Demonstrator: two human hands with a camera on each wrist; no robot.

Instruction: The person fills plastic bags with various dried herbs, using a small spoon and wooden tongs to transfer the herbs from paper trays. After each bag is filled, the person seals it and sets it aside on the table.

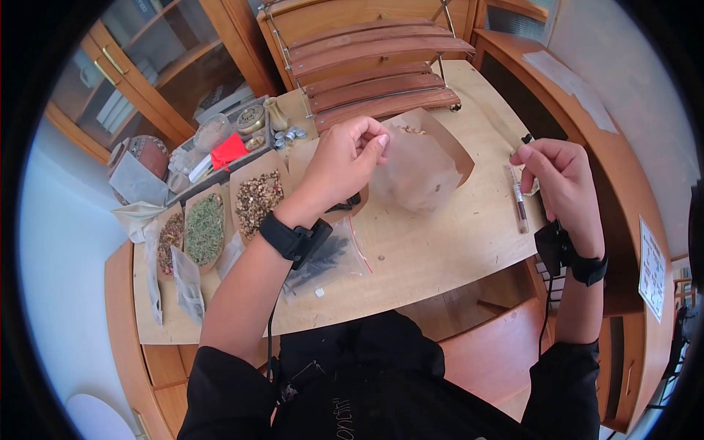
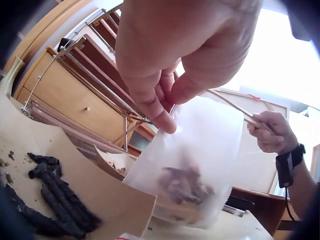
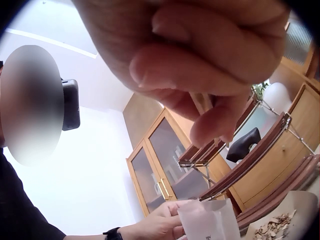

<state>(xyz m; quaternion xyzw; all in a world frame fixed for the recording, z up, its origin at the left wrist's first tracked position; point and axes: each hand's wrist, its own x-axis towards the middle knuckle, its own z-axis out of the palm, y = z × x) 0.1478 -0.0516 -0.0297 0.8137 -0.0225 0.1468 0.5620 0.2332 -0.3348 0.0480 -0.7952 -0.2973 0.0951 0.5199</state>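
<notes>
My left hand (image 1: 341, 161) pinches the top edge of a frosted, translucent bag (image 1: 425, 180) between thumb and fingers. The bag hangs over the table, with brown and dark pieces (image 2: 185, 187) showing through its lower part. Off to the right, my raised right hand (image 1: 561, 176) grips a thin pale stick (image 2: 227, 101), which slants toward the bag's top in the left wrist view. A black, flat-ended piece (image 3: 244, 145) shows just past the fingertips in the right wrist view. Behind the bag lies a brown paper tray (image 1: 458, 150) with wood chips (image 3: 275, 227).
More paper trays hold green dried herb (image 1: 205, 229) and tan pieces (image 1: 257, 198); one has black pods (image 2: 62, 200). A zip bag (image 1: 330, 257) lies near the front edge, a labelled tube (image 1: 521, 209) at right. A slatted wooden rack (image 1: 374, 44) stands at the back.
</notes>
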